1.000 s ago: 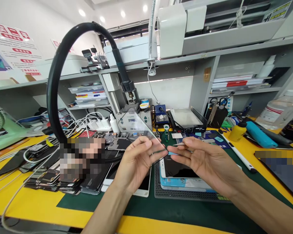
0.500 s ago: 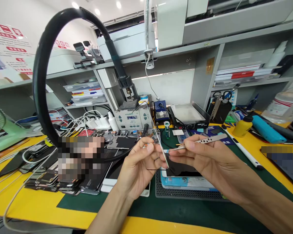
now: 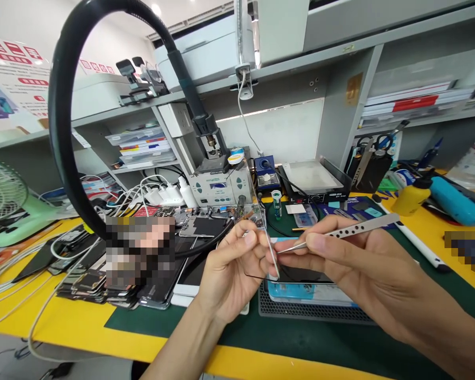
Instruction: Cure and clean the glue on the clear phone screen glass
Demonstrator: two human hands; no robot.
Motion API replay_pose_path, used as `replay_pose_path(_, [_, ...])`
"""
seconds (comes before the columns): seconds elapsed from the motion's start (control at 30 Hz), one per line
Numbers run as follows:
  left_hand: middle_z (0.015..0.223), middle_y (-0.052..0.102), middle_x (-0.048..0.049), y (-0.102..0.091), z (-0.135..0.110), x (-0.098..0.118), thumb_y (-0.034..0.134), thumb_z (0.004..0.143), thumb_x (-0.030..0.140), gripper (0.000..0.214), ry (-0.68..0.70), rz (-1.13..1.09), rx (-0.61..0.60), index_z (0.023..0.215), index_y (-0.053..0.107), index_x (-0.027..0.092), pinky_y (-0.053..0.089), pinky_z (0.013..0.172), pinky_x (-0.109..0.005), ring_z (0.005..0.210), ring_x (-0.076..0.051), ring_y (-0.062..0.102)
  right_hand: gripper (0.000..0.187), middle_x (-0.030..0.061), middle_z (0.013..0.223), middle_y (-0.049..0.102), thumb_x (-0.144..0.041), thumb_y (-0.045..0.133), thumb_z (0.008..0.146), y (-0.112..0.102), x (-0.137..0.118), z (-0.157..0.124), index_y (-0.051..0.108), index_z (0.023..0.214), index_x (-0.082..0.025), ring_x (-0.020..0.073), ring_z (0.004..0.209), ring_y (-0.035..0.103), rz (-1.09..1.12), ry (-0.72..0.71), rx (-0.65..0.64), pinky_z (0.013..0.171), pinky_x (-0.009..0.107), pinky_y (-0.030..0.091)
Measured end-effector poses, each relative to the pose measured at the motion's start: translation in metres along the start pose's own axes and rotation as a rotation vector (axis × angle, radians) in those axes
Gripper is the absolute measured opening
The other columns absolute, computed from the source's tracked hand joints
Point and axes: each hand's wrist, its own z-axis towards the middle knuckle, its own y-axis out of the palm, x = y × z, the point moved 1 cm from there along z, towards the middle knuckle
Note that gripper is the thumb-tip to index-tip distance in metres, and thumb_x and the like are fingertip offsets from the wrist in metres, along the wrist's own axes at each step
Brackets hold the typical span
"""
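Observation:
My left hand (image 3: 231, 272) pinches a thin flat panel (image 3: 273, 253), seen nearly edge-on; it looks like a phone glass or frame, though its face is hidden from me. A thin dark strip hangs below the fingers. In my right hand (image 3: 352, 261) are silver tweezers (image 3: 362, 227) with a row of holes along the shank. Their tips point left and meet or nearly meet the panel's edge. Behind and below both hands lies a black-screened phone (image 3: 306, 275) on a light blue flat item (image 3: 320, 293), which rests on a black perforated pad (image 3: 277, 310).
A green mat (image 3: 174, 324) covers the yellow bench (image 3: 71, 327). Stacked phone parts (image 3: 158, 279) stand at left under a thick black hose (image 3: 59, 105). Behind are a grey rework station (image 3: 221, 184), a small green-capped tube (image 3: 276, 206) and a yellow bottle (image 3: 411, 198). A white pen-like stick (image 3: 423, 248) lies right.
The view has shifted slightly, so the bench appears a little further right. Both hands keep their hold; the tweezers' tips now sit closer to the panel's edge.

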Motion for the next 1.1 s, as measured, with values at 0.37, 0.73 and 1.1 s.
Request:
replay_pose_path(0.37, [0.074,0.069,-0.0022,-0.002,0.0,-0.001,0.073,0.083,0.013,0.006,-0.005,-0.052,0.015,0.088,0.069,0.016,0.057,0.056,-0.019,0.063,-0.013,0.067,0.011,0.005,0.097,0.076,-0.028,0.072,0.092,0.003,0.003,0.001,0.077,0.087,-0.02,0.0239,0.109,0.07,0.062,0.066,-0.047,0.11,0.046,0.05])
replay_pose_path(0.73, [0.074,0.065,0.0011,-0.004,-0.001,-0.003,0.077,0.077,0.011,0.017,-0.049,-0.147,-0.015,0.084,0.064,0.017,0.051,0.05,-0.017,0.063,-0.01,0.063,0.016,0.0066,0.098,0.077,-0.034,0.07,0.093,0.013,0.003,0.001,0.078,0.09,-0.021,0.0229,0.106,0.07,0.016,0.085,-0.112,0.112,0.042,0.044])
replay_pose_path(1.1, [0.079,0.069,-0.002,-0.005,0.0,-0.004,0.07,0.085,0.009,0.008,-0.049,-0.203,-0.116,0.088,0.065,0.014,0.057,0.056,-0.02,0.068,-0.012,0.067,0.011,0.0039,0.097,0.077,-0.031,0.07,0.094,0.012,0.006,0.0,0.077,0.092,-0.022,0.0194,0.102,0.071,0.019,0.067,-0.115,0.102,0.033,0.052])
